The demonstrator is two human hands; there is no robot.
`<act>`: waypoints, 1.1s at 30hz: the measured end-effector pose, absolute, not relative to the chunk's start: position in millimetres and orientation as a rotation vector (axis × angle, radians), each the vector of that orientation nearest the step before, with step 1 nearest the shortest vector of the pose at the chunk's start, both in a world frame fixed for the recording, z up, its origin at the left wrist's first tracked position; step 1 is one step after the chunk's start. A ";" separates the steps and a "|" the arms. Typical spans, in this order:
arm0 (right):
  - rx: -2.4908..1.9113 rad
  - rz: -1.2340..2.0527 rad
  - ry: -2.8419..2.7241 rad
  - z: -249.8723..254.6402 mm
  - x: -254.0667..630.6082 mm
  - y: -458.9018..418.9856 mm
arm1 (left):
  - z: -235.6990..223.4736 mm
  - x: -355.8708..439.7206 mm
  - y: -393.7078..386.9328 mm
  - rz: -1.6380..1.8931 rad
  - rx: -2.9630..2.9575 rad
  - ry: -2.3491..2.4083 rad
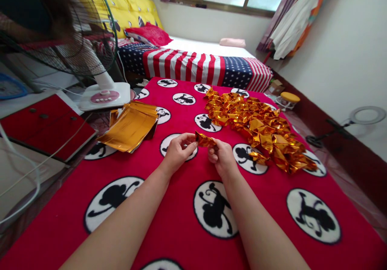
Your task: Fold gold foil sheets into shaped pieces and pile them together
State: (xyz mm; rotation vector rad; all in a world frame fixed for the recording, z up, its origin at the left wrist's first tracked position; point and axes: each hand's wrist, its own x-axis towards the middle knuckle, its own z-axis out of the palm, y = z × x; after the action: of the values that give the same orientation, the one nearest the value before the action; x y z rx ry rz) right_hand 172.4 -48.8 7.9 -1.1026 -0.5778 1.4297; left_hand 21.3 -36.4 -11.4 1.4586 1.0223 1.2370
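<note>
Above the red cloth, both my hands hold one small folded piece of gold foil paper [204, 140]. My left hand [179, 151] pinches its left end between thumb and fingers. On the other end, my right hand [222, 155] grips with its fingers curled in. To the right lies a broad heap of folded gold foil pieces [256, 120], with a single piece [258, 158] at its near left edge. A stack of flat gold foil sheets [133, 125] rests on the left side of the cloth.
The red cloth [181, 221] has round monkey prints. A standing fan [104, 94] is at the left, beside a red-fronted cabinet [45, 124]. Behind is a bed with a striped and starred cover [193, 66]. A yellow stool [290, 97] and ring light [367, 115] stand right.
</note>
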 end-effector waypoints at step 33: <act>-0.962 1.085 -0.715 -5.9 163.3 -57.3 | -5.1 19.4 -36.1 1.374 1.169 0.924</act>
State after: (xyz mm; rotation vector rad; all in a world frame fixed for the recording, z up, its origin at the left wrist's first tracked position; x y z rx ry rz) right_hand 163.3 -57.3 -5.9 -0.9616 -0.7153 1.0852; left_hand 19.4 -36.1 -5.1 1.1686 0.9239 1.3736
